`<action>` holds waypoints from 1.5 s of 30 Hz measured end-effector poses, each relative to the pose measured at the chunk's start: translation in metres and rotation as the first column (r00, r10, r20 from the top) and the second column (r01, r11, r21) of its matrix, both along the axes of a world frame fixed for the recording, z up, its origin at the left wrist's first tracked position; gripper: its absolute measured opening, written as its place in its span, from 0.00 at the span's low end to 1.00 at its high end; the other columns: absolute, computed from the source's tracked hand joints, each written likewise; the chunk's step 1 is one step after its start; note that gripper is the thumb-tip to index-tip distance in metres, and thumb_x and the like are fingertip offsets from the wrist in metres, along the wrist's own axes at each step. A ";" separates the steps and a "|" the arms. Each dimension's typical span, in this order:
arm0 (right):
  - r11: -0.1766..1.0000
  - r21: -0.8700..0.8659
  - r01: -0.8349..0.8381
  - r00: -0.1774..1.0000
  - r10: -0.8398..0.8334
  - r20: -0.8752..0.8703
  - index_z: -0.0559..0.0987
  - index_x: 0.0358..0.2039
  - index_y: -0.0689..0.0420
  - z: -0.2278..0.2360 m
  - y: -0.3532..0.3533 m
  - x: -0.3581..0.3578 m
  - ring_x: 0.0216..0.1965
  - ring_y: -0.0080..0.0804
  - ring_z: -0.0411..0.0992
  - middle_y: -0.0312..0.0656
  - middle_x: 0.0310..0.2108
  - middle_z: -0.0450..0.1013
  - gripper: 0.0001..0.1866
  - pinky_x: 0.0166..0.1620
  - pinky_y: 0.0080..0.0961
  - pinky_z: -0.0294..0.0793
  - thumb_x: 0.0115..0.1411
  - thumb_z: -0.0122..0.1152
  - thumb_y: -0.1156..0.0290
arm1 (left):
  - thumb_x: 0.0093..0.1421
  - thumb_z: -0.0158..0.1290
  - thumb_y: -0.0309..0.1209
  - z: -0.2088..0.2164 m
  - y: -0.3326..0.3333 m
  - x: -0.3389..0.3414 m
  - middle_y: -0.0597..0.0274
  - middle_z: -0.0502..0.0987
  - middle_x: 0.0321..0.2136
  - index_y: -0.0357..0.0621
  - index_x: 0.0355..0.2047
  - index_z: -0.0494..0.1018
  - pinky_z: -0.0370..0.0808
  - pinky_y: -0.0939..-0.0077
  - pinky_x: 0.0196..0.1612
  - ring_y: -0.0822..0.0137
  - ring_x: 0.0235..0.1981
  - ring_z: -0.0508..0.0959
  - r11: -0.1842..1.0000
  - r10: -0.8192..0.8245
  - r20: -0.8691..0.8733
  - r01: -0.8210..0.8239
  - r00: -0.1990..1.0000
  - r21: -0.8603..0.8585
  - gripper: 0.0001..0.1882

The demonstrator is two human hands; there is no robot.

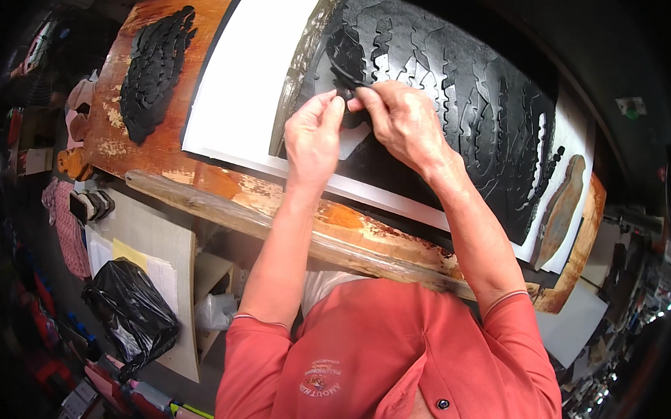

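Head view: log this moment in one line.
right hand: pinching dark strip | left hand: close by, hold unclear | below: cut black sheet

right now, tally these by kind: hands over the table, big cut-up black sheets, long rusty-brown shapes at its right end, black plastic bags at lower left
Hands: 2 (left hand, right hand)
Big black sheet: 1
Long rusty-brown shape: 1
Black plastic bag: 1
Total: 5
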State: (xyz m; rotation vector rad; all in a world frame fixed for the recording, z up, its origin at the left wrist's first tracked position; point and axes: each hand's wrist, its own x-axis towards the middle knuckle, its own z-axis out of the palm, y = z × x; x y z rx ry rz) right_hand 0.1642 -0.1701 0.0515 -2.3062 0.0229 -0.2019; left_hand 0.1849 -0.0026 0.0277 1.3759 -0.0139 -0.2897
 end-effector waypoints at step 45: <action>0.924 -0.380 0.025 0.999 -0.007 0.048 0.80 0.42 0.64 0.007 -0.031 -0.084 0.37 0.50 0.75 0.49 0.35 0.78 0.10 0.42 0.41 0.77 0.63 0.68 0.74 | 0.69 0.57 0.28 0.033 -0.034 0.011 0.53 0.87 0.38 0.25 0.56 0.76 0.78 0.78 0.40 0.73 0.37 0.82 0.814 -0.395 -0.132 0.412 0.909 0.409 0.20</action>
